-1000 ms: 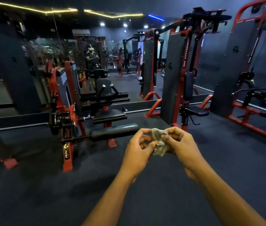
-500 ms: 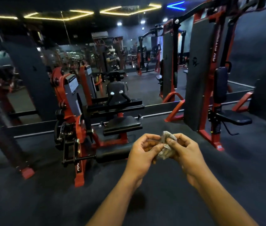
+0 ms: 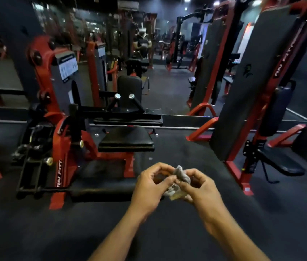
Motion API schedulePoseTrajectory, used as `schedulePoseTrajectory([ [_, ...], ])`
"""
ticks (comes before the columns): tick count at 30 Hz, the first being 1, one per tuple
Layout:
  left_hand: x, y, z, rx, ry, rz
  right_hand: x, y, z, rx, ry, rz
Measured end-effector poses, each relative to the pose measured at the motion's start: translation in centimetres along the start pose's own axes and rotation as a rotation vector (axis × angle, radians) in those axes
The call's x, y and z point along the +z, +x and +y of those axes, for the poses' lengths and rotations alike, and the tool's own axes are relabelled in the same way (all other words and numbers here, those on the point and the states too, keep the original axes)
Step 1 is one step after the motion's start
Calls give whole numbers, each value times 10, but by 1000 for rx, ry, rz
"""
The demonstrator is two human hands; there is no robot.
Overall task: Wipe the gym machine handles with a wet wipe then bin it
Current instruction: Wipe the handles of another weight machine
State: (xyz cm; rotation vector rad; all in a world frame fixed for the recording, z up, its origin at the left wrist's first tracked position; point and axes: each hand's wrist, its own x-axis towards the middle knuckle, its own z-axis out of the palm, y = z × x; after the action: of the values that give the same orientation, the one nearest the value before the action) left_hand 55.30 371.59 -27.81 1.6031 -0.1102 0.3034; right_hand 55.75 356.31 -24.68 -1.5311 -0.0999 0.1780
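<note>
Both hands up front: left hand and right hand w/ fingertips curled in, pinching the crumpled wet wipe between them. Wipe looks grubby, prob. used already, though blur makes it hard to say. Beyond, machine handles sit well apart, untouched. No bin in view, so binning's left.

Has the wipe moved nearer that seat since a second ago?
Yes. The wipe, pinched by the left hand and right hand, now sits just below and right of the seat; earlier it was farther right.
</note>
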Motion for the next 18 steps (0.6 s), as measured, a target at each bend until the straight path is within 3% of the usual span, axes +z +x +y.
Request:
schedulePoseTrajectory([
  [6, 14, 107, -30, -8, -20, 53, -21, 115, -15, -71, -90, 43],
  [10, 25, 164, -46, -82, -18, -29, -37, 178, -13, -92, -49, 87],
  [18, 78, 277, -92, -245, -40, 50, -91, 329, 9, -127, -100, -53],
])
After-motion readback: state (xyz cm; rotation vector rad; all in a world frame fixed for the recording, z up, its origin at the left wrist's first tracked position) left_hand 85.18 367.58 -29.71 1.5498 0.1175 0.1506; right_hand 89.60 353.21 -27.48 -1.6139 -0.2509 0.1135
